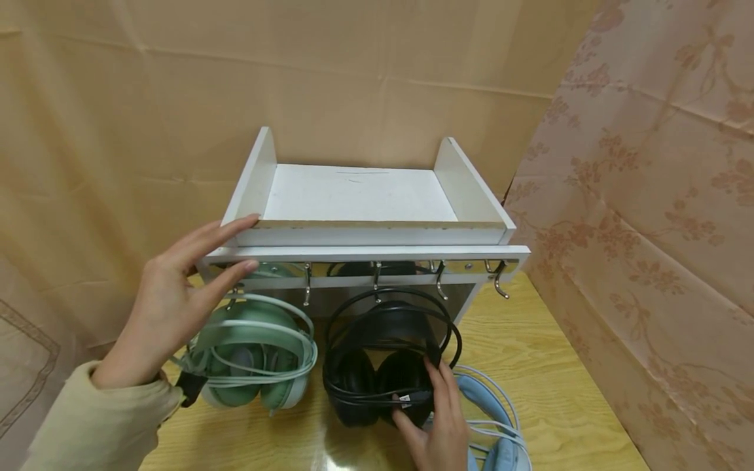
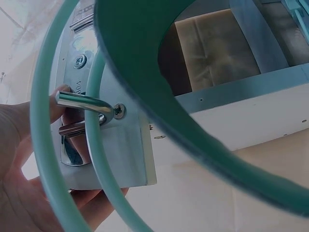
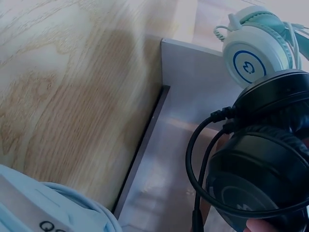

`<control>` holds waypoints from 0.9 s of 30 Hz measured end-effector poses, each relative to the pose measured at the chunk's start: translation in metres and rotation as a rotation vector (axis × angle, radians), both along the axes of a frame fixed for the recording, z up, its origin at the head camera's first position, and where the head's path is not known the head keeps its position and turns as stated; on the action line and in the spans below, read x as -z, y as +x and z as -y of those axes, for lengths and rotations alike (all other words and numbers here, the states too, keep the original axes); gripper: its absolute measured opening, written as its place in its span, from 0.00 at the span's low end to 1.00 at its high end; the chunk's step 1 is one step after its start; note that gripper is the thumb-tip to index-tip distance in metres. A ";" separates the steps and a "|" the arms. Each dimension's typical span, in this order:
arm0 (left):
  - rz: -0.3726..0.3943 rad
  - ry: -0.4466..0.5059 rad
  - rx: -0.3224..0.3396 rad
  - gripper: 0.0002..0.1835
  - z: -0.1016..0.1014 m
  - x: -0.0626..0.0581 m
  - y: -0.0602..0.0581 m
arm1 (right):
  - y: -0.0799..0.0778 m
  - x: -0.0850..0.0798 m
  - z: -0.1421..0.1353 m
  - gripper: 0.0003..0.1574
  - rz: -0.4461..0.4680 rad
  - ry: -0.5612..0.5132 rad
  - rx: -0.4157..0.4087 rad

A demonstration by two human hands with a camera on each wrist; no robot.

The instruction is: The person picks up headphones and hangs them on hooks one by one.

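Note:
My left hand (image 1: 177, 297) grips the left end of a white shelf rack (image 1: 371, 252), with the thumb on the front of its hook rail. Green headphones (image 1: 253, 333) hang at the leftmost hook, their pale cable wound round them. In the left wrist view the green cable passes a metal hook (image 2: 87, 104). My right hand (image 1: 438, 418) holds black headphones (image 1: 353, 392) by the right ear cup, below the rail's middle. Their black cable loops up by a middle hook (image 1: 377, 278); I cannot tell if the band rests on it.
Blue headphones (image 1: 501, 451) with a pale cable lie on the wooden table (image 1: 542, 366), right of my right hand. More hooks (image 1: 500, 280) line the rail's right side. A beige cloth (image 1: 377, 85) stands behind, and a pink floral cloth (image 1: 660, 216) at the right.

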State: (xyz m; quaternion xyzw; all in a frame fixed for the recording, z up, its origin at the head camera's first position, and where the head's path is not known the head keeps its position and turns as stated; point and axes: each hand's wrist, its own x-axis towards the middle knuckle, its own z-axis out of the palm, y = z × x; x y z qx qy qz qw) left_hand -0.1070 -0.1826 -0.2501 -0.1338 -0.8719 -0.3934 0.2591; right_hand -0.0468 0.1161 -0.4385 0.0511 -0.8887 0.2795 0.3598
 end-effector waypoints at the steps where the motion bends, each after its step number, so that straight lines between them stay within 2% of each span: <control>1: 0.003 0.001 0.000 0.29 0.000 0.000 0.000 | 0.000 0.000 0.000 0.54 0.012 0.000 -0.004; 5: 0.004 -0.003 0.000 0.29 0.000 0.000 0.000 | -0.002 0.003 0.000 0.56 0.027 0.005 -0.029; 12: -0.003 -0.008 -0.001 0.29 0.000 0.000 0.000 | -0.007 0.006 0.001 0.58 0.002 0.052 -0.054; 14: -0.007 -0.007 -0.001 0.29 0.000 0.000 0.000 | -0.006 0.007 0.002 0.58 0.025 0.047 -0.056; 21: -0.016 -0.002 0.004 0.29 -0.001 0.001 -0.001 | -0.003 0.008 0.010 0.53 0.237 -0.036 -0.058; 27: -0.019 -0.003 0.001 0.29 -0.001 0.000 0.000 | -0.004 0.007 0.010 0.52 0.254 -0.045 -0.071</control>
